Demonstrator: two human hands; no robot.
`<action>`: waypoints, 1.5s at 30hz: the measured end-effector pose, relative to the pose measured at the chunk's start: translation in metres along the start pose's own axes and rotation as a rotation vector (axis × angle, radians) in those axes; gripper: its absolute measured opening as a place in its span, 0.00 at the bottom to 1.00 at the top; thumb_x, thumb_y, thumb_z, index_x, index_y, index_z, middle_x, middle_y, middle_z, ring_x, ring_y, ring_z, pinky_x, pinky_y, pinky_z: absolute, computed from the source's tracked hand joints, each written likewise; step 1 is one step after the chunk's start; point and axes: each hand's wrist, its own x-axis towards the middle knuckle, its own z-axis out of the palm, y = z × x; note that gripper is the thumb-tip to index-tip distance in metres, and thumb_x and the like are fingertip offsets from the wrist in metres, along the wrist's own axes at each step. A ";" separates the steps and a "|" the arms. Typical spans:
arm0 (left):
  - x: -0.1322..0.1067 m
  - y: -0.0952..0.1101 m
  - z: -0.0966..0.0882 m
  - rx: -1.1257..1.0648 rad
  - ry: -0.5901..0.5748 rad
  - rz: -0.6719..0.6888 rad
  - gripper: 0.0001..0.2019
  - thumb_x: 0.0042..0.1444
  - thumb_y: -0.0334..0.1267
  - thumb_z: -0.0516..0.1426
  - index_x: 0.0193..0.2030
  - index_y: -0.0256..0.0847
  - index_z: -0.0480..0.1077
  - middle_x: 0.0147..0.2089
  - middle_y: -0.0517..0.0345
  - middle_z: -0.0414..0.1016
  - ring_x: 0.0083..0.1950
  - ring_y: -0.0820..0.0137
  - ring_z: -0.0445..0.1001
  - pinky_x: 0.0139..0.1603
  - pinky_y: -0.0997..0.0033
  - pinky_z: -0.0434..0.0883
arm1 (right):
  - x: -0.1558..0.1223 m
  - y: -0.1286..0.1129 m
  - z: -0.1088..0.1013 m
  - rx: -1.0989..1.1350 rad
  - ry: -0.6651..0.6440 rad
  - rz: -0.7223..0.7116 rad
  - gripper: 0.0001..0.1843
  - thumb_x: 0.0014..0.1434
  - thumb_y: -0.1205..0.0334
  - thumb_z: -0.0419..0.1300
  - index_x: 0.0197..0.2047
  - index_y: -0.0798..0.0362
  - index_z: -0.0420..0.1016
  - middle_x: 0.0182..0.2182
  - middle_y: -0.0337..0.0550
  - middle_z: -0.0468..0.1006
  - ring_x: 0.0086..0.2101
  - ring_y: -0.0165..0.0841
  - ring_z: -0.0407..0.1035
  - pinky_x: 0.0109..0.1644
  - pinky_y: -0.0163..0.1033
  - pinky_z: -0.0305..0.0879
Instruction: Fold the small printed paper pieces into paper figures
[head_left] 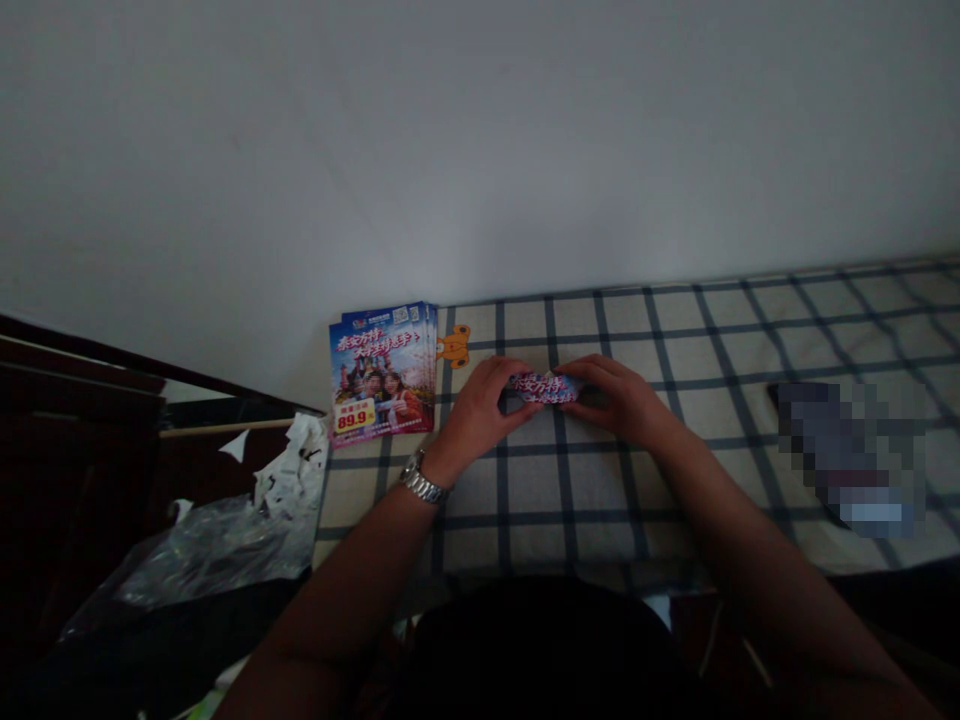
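Your left hand (480, 405) and right hand (619, 400) pinch the folded flyer (545, 387) — fingers closed on its ends, flyer between them on checked cloth (675, 330); flyer stack (382, 375) left of your left fingers.

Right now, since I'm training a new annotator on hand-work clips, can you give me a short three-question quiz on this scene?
1. True or false: both the left hand and the right hand grip the folded flyer.
2. Where does the stack of flyers lie? A) to the right of the hands B) to the left of the hands, by the wall C) on the person's lap
3. Fill in: the wristwatch sits on the ___ wrist.
Key: 1 true; 2 B; 3 left.
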 end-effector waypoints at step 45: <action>0.003 0.002 0.003 -0.027 -0.011 0.056 0.19 0.64 0.37 0.66 0.60 0.49 0.70 0.58 0.53 0.74 0.61 0.61 0.74 0.63 0.49 0.75 | 0.003 -0.004 -0.002 0.146 0.044 -0.001 0.11 0.69 0.56 0.63 0.54 0.46 0.75 0.49 0.48 0.79 0.50 0.43 0.76 0.56 0.53 0.75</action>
